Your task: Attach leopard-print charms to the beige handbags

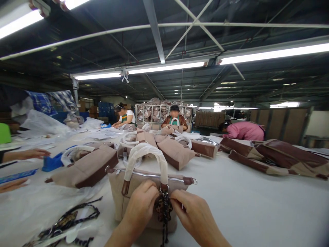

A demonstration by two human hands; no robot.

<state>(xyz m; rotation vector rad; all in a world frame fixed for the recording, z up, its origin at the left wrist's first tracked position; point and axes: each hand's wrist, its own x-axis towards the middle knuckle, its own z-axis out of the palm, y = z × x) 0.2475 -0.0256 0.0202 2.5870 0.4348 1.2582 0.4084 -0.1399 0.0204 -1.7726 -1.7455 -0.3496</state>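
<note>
A beige handbag (117,192) with brown trim stands upright on the table in front of me, its zip along the top. White wrapping covers its raised handle (146,149). From a metal ring at the handle's right base hangs a bag charm (163,207), dark and leopard-patterned, with black braided cords dangling down. My left hand (144,202) is closed at the charm's left side, fingertips partly hidden. On its other side, my right hand (190,207) pinches at the charm's edge or cord; which of these I cannot make out.
More charms with braided cords (69,223) lie on plastic at the lower left. Several beige-brown handbags (89,164) lie behind and to the left; brown bags (290,154) lie at right. A co-worker's hands (33,154) reach in from the left. Other people work across the table (257,202).
</note>
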